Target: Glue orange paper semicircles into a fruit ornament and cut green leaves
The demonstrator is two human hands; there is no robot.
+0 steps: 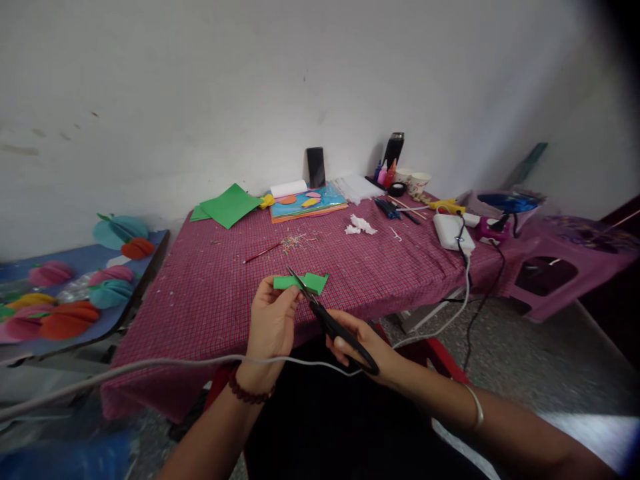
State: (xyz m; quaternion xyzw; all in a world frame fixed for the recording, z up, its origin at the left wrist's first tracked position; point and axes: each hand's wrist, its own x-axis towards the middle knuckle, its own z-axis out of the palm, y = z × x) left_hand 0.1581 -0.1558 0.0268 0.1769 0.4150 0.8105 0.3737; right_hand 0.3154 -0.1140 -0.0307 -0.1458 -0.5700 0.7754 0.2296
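My left hand (273, 319) pinches a small strip of green paper (316, 283) above the table's front edge. In my right hand (367, 347) is a pair of black-handled scissors (345, 337), its blades pointing up and left across the green paper. The fingers of my right hand wrap the handles. Whether the blades are fully closed on the paper I cannot tell. Beyond my hands, larger green paper sheets (231, 206) lie at the back left of the table. A thin dark red stick (261, 253) rests near a scatter of tiny paper bits (295, 243).
A checked red cloth (200, 293) covers the table. At the back stand a phone (315, 167), a black flask (394, 150) and small bottles (383, 175). A white power strip (453, 232) sits right. A pale cable (190, 361) crosses before me. Paper pumpkins (70, 320) lie left.
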